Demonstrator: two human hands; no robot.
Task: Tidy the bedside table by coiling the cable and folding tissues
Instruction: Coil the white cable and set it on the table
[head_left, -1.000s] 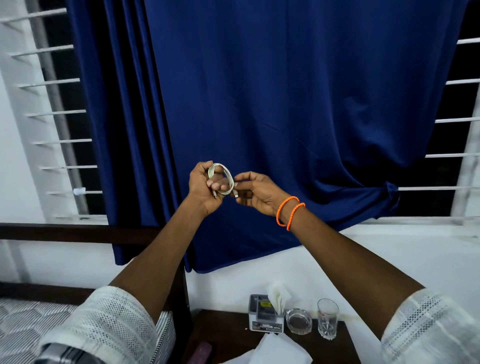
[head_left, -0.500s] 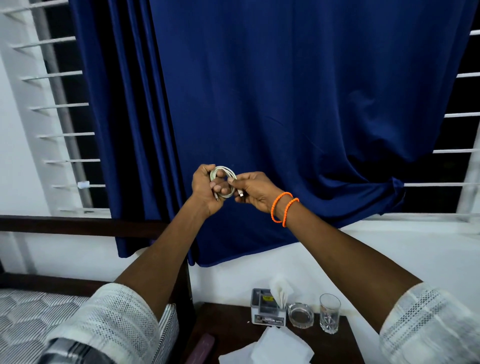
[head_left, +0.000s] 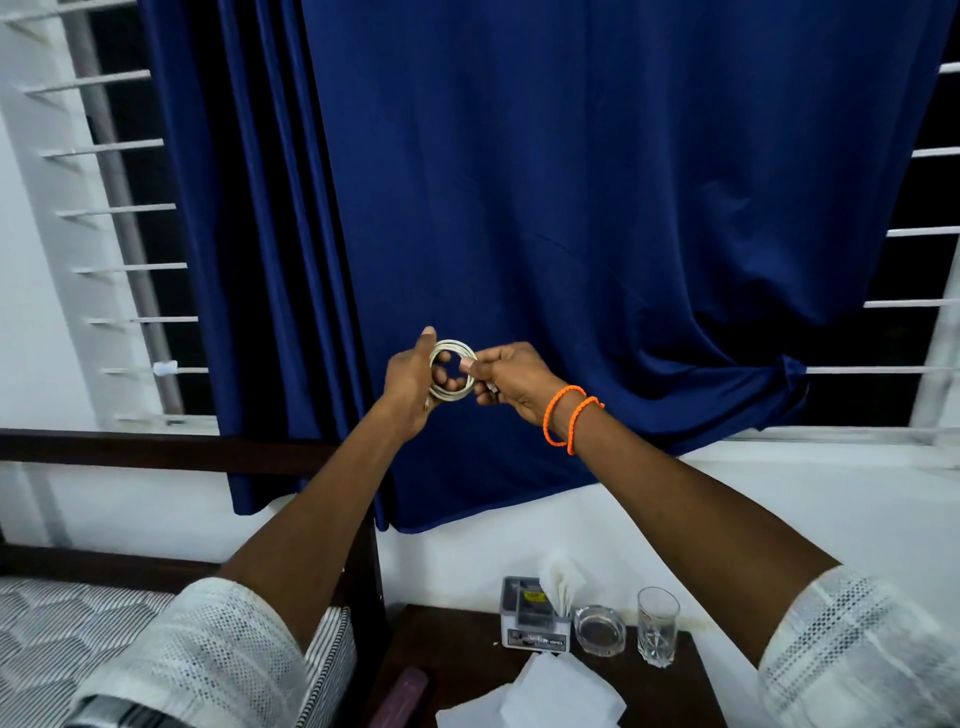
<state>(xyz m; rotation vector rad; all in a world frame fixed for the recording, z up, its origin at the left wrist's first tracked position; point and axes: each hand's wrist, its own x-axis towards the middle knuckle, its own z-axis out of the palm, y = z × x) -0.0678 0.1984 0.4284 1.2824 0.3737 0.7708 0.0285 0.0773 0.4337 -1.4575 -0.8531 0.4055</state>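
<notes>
Cable (head_left: 453, 370), wound into a small white coil, is held up before a blue curtain (head_left: 597, 208); left hand (head_left: 410, 382) fingers curl through it, right hand (head_left: 511, 382) pinches its edge.

Navy, white and orange at the window

Before the navy curtain (head_left: 597, 208), a white cable (head_left: 453, 370); 2 orange bracelets (head_left: 569, 418); below it, white tissues (head_left: 550, 696) on a dark brown table (head_left: 457, 649).
</notes>
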